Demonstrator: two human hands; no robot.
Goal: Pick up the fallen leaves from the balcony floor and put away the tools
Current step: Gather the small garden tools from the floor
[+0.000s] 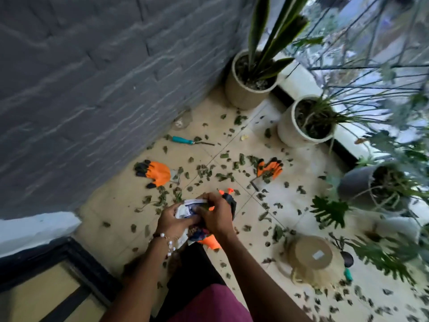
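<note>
Both hands work on a crumpled white and blue plastic bag (189, 206) held above the tiled floor. My left hand (173, 220) grips the bag from the left, and my right hand (214, 216) grips it from the right. Several dry green leaves (204, 171) lie scattered over the floor. An orange and black glove (155, 173) lies near the wall, a second glove (270, 168) further right. A teal-handled hand tool (185, 141) lies by the wall. A black spray bottle with an orange nozzle (228, 197) sits just behind my right hand.
A grey brick wall (92, 77) runs along the left. Potted plants (251, 77) (306, 122) (371, 184) line the window side. An overturned woven basket (311, 256) lies at the lower right, with another teal-handled tool (347, 274) beside it. A clear glass jar (183, 118) stands by the wall.
</note>
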